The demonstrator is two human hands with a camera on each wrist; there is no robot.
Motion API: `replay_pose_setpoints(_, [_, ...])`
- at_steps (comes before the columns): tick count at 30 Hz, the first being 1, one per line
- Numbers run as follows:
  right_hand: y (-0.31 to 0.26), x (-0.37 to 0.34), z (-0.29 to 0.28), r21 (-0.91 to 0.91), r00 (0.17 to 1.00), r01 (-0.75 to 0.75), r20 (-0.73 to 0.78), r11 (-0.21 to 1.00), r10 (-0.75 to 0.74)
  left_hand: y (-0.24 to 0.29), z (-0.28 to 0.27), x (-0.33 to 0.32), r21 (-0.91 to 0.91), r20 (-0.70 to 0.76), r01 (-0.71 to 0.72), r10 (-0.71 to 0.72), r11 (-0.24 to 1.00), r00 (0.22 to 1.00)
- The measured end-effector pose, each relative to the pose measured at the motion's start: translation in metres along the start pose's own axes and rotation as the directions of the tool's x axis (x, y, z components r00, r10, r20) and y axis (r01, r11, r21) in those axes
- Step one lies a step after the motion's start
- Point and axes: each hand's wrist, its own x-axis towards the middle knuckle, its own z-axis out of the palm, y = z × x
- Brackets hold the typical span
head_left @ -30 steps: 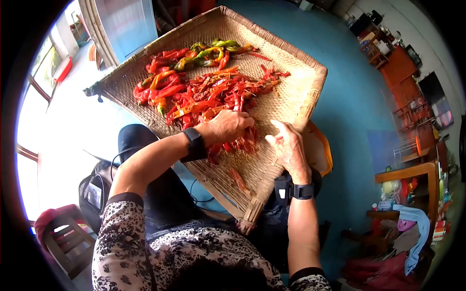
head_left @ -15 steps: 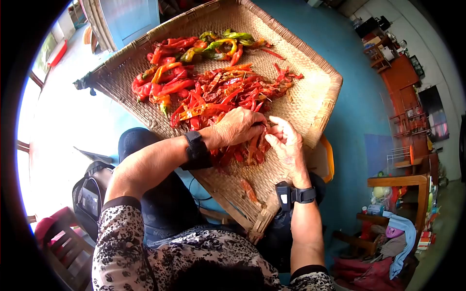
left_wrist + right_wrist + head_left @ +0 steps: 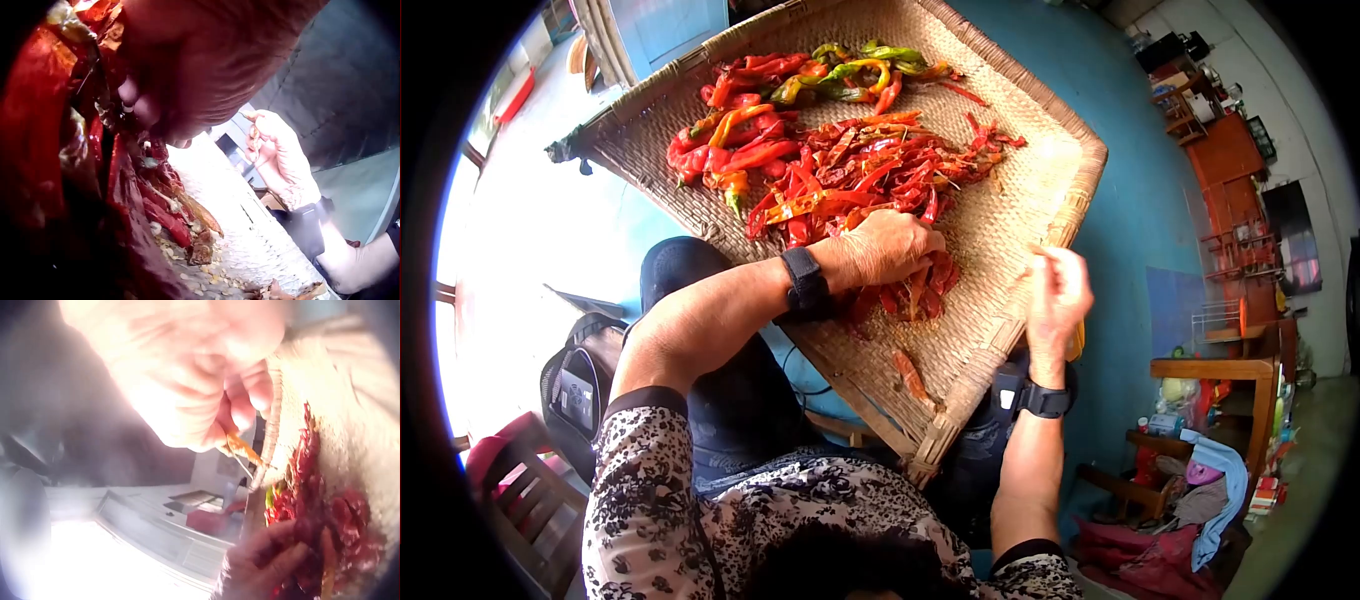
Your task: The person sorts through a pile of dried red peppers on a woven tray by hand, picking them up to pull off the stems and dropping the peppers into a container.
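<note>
A square woven tray (image 3: 1040,185) rests tilted across the person's lap, with a pile of red dried chili peppers (image 3: 870,165) in its middle. Among the red chilies nearest the body is the left hand (image 3: 885,248), its curled fingers gripping a red chili pepper (image 3: 941,270) that they partly cover. Over the tray's right rim, the right hand (image 3: 1058,300) pinches a small orange chili piece with a thin stalk (image 3: 245,449) between thumb and fingers. The left wrist view shows loose pale seeds (image 3: 206,275) below the chilies.
Fresher red peppers (image 3: 750,155) and yellow-green peppers (image 3: 860,75) lie toward the tray's far left side. One chili piece (image 3: 912,375) sits near the closest corner. A wooden chair (image 3: 525,510) stands at left; clothes (image 3: 1140,560) lie at right.
The right hand first came in to meet the left at the chilies, then pulled away rightward with the orange chili piece. The left hand stays over the pile.
</note>
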Motion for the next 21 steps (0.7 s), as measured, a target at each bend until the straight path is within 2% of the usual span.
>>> replay_pose_setpoints(2, [0.008,0.0,-0.023,-0.073,0.977,-0.102,-0.193,0.992,0.087,-0.001,0.003,0.0,0.005,-0.008,-0.029,0.029,1.0,1.0])
replay_pose_setpoints(3, [0.008,-0.001,-0.033,-0.073,0.96,-0.222,-0.192,0.972,0.205,0.0,0.004,0.0,0.012,-0.013,-0.063,0.063,0.998,0.998])
replay_pose_setpoints(4, [0.005,-0.003,-0.039,-0.437,0.965,-0.225,-0.226,0.871,0.136,0.001,0.005,0.0,0.008,-0.015,-0.06,0.06,0.998,0.998])
replay_pose_setpoints(6, [0.005,-0.004,-0.038,-0.669,0.979,0.007,-0.148,0.744,-0.142,0.002,0.008,-0.001,0.165,0.057,-0.135,0.127,0.977,0.99])
replay_pose_setpoints(8, [-0.004,-0.001,-0.033,-0.589,0.988,0.111,-0.019,0.8,-0.15,0.001,0.011,-0.001,0.203,0.074,-0.158,0.146,0.966,0.987])
replay_pose_setpoints(9, [-0.01,0.005,-0.032,-0.574,0.977,0.202,0.172,0.793,-0.125,0.001,0.012,-0.002,0.244,0.096,-0.18,0.161,0.953,0.982])
replay_pose_setpoints(10, [-0.02,0.012,-0.026,-0.541,0.929,0.321,0.339,0.777,-0.148,0.003,0.01,-0.004,0.241,0.099,-0.179,0.159,0.954,0.982])
replay_pose_setpoints(12, [-0.04,0.019,-0.004,-0.412,0.81,0.382,0.58,0.827,-0.086,0.007,0.004,-0.004,0.245,0.176,-0.153,0.111,0.958,0.978])
replay_pose_setpoints(14, [-0.019,0.021,0.017,-0.329,0.657,0.283,0.751,0.901,0.068,0.003,0.008,-0.004,0.23,0.147,-0.15,0.118,0.962,0.982])
replay_pose_setpoints(15, [-0.016,0.02,0.028,-0.307,0.624,0.34,0.781,0.889,0.031,0.001,0.009,-0.005,0.214,0.116,-0.144,0.121,0.966,0.986])
replay_pose_setpoints(17, [0.003,0.016,0.043,-0.357,0.633,0.378,0.773,0.854,0.044,0.005,-0.001,-0.006,0.224,0.105,-0.112,0.09,0.968,0.99])
replay_pose_setpoints(19, [0.012,0.017,0.054,-0.354,0.64,0.367,0.767,0.86,0.042,0.006,-0.006,-0.006,0.244,0.074,-0.086,0.07,0.966,0.995])
replay_pose_setpoints(20, [0.015,0.017,0.057,-0.354,0.643,0.313,0.762,0.881,0.078,0.006,-0.009,-0.006,0.245,0.08,-0.084,0.066,0.966,0.995])
replay_pose_setpoints(21, [0.014,0.016,0.06,-0.356,0.644,0.255,0.756,0.899,0.116,0.012,-0.018,-0.004,0.22,0.102,-0.02,-0.002,0.975,0.995])
